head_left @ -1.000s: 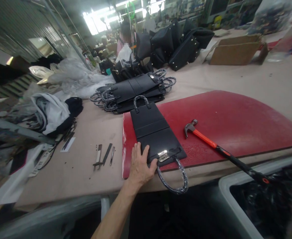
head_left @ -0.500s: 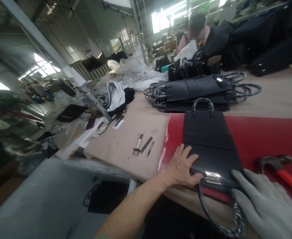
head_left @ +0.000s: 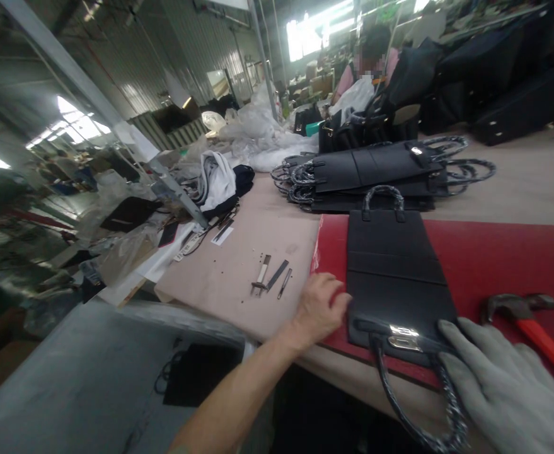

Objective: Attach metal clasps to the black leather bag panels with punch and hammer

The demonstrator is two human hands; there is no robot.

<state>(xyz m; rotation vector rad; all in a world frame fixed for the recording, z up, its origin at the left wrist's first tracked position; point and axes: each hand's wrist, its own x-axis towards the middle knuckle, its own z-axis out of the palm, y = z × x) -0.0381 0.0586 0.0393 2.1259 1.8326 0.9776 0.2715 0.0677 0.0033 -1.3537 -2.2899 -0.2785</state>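
A flat black handbag panel with a shiny metal clasp lies on the red board. One patterned handle is at its far end, and another hangs over the table's front edge. My bare left hand hovers just beside the panel's left edge, its fingers loosely bent and apart, nothing held. In a grey glove, my right hand rests open with its fingertips on the panel's near right corner. A claw hammer with an orange-red handle lies just beyond it.
Similar black bag panels with handles are stacked behind the red board. Small metal tools lie on the table to the left. A grey bin stands below, holding a black piece. A person sits in the background.
My left hand has drawn back leftward off the bag panel, and its fingers have curled in from a spread pose. My right hand stays about where it was.
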